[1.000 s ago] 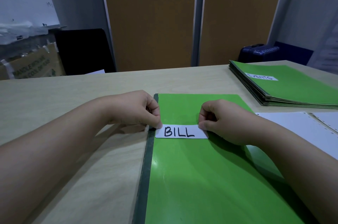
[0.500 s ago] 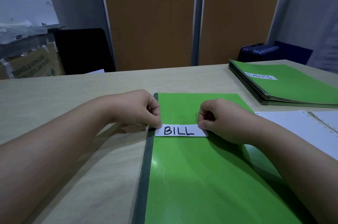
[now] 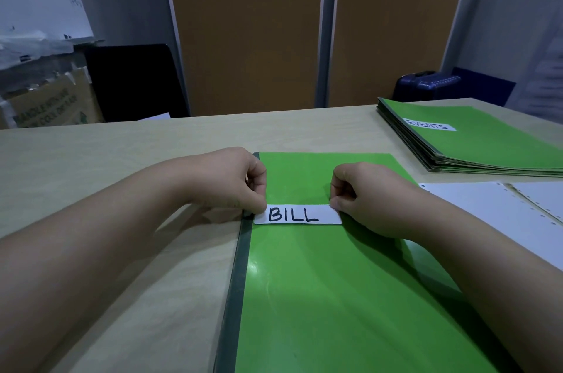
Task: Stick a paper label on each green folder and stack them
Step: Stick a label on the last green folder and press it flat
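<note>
A: Where is the folder being worked on?
B: A glossy green plastic folder lies flat on the pale wood-grain table, near and centre. A dark matt spine strip runs down its left edge, and light glints off the smooth cover.
A: And the label?
B: A white rectangular paper label, lettered "BILL" in black, sits across the far part of the cover. Its left end reaches the spine strip.
A: The hands?
B: The left hand has curled fingers, and its thumb and forefinger pinch the label's left end. The right hand is curled the same way and pinches the right end. I cannot tell whether the label lies fully flat.
A: Other folders?
B: At the far right is a neat stack of green folders, its thin edges layered. The top one bears a white strip reading "EVENTS". Nearer, on the right, lie white paper sheets with punched holes along their edges.
A: Beyond the table?
B: A brown cardboard box stands at the far left and a dark blue hard suitcase at the far right. Flat brown panels stand behind.
</note>
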